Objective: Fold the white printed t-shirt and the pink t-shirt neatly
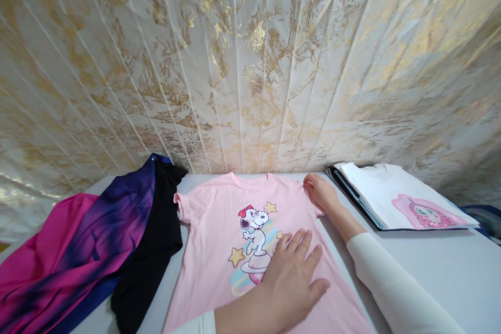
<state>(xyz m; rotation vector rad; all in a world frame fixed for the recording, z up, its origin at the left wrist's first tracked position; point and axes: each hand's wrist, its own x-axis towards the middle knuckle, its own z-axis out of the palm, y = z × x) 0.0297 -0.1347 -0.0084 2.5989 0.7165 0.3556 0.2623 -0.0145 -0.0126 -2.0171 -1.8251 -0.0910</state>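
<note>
A pink T-shirt (213,229) with a cartoon dog print lies flat, front up, on the white table (442,266). My left hand (291,276) rests palm down on the shirt's middle, fingers stretched out over the print. Farther back, my right hand (320,191) sits at the shirt's right shoulder by the sleeve. Its fingers are curled on the fabric edge there.
A pile of pink, purple and black garments (94,250) lies left of the shirt. At the right, a folded white shirt with a pink print (403,201) sits on a stack of dark folded items. A gold-marbled wall (250,62) stands right behind the table.
</note>
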